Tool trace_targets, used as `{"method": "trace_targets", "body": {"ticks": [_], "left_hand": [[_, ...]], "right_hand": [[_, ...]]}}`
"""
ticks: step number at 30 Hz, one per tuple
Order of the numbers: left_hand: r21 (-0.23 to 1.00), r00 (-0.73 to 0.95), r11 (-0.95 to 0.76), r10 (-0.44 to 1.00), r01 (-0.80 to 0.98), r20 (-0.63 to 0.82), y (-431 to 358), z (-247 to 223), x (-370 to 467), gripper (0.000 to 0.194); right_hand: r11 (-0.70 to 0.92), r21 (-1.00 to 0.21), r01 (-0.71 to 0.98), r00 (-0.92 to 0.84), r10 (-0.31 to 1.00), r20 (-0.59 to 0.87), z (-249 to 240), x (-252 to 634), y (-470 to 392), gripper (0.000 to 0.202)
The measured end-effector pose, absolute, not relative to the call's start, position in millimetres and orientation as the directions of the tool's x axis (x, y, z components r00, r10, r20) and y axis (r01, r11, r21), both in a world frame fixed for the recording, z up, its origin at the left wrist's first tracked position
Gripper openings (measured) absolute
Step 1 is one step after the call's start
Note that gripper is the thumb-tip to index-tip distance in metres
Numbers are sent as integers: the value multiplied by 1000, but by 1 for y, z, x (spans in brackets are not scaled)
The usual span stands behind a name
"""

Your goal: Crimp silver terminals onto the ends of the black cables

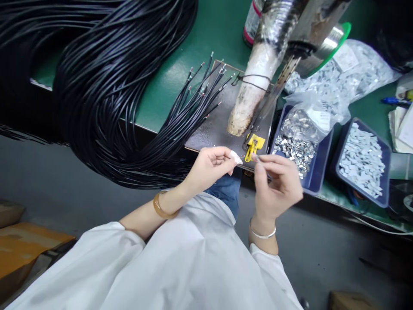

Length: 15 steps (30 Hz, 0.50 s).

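Observation:
My left hand [214,165] is closed in a pinch above the front edge of the bench. White material [235,157] covers or sits at its index fingertip; I cannot tell whether it is a wrap or a held piece. Close by on the right, my right hand [277,183] pinches something small and blurred between thumb and index finger. Between the two hands, just beyond the fingertips, is a small yellow part [254,145] at the foot of a metal bench device [269,101]. Black cables [190,112] with stripped ends lie to the left on a dark board [222,103].
A large coil of black cable [97,86] hangs over the green bench edge [151,107]. On the right stand a blue bin [318,174] of shiny metal pieces and another bin [385,172] of pale pieces. Behind them lie a clear bag [364,73] and a green-rimmed spool [346,32].

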<state>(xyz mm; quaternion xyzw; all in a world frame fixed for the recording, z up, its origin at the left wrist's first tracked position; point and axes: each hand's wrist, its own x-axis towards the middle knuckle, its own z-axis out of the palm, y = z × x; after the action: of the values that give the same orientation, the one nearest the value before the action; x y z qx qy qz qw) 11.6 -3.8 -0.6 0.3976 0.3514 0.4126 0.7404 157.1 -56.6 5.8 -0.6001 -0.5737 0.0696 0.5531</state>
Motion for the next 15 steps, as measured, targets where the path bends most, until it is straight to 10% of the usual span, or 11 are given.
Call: {"method": "trace_targets", "body": {"ticks": [15], "left_hand": [[962, 327, 79, 945, -260, 11, -8, -8, 12, 7]], "right_hand": [[208, -908, 363, 261, 913, 313, -4, 156, -51, 6]]}}
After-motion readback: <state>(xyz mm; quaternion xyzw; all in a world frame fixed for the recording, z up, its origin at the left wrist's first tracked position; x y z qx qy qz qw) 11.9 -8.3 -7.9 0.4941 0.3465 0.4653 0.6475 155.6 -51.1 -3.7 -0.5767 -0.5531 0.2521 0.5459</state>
